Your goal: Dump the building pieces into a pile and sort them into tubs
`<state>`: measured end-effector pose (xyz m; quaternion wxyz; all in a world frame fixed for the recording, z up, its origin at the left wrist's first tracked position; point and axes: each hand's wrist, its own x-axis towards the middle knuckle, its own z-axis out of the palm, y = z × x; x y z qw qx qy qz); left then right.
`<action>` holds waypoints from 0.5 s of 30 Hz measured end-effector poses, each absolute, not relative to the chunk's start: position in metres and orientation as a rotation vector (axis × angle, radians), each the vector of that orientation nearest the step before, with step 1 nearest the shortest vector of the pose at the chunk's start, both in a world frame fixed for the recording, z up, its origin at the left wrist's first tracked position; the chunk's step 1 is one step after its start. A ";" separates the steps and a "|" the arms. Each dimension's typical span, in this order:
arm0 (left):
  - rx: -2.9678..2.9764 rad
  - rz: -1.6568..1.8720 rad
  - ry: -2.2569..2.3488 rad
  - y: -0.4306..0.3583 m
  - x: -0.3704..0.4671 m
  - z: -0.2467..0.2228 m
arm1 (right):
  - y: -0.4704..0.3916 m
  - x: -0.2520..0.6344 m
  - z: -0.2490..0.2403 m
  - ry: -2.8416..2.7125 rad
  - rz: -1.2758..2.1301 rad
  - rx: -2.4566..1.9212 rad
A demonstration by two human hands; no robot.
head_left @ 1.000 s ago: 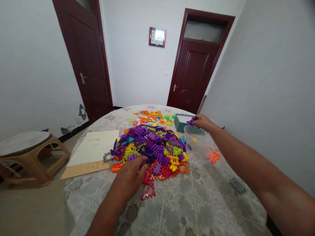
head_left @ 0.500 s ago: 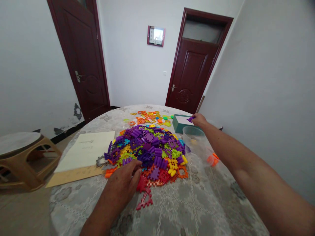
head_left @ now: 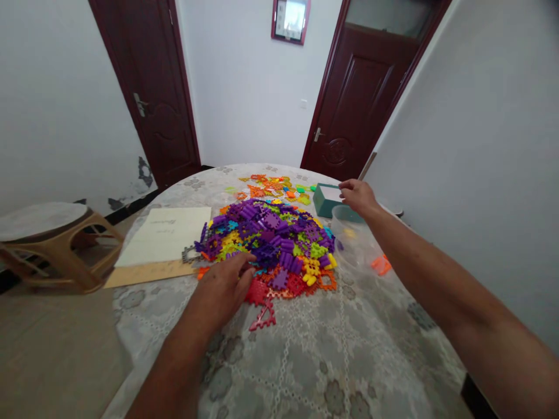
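A heap of plastic building pieces [head_left: 271,233], mostly purple with yellow, green, orange and red ones, lies on the table. My left hand [head_left: 227,285] rests at the heap's near left edge, thumb and index finger apart, with no piece visible between them. A red toothed piece [head_left: 257,292] lies beside its thumb. My right hand [head_left: 358,196] reaches over the right part of a green box [head_left: 322,205] with a white inside. Its fingers are apart and no piece shows in them. Just in front of the box stands a clear plastic tub [head_left: 349,256], partly behind my right forearm.
Loose orange, yellow and green pieces [head_left: 266,187] spread behind the heap. Left of it lie a sheet of paper [head_left: 161,233] with writing and a tan strip [head_left: 151,273]. An orange piece [head_left: 381,265] is by the tub. A stool [head_left: 56,244] stands left of the table.
The purple piece held over the box has left my right hand, whose fingers have parted. My left hand stays by the heap. The view has tilted down.
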<state>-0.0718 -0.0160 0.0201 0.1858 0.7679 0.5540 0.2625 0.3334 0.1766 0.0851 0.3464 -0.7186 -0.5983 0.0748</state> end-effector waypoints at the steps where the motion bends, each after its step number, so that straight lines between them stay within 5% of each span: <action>1: 2.166 0.725 1.566 -0.016 -0.073 0.020 | 0.159 0.318 0.084 -1.624 0.192 -1.804; 9: 2.195 0.520 1.578 -0.019 -0.079 0.015 | -0.007 0.194 0.025 -2.331 0.266 -1.287; 15: 2.260 0.427 1.539 -0.025 -0.068 0.012 | -0.030 0.160 -0.024 -2.296 0.147 -1.473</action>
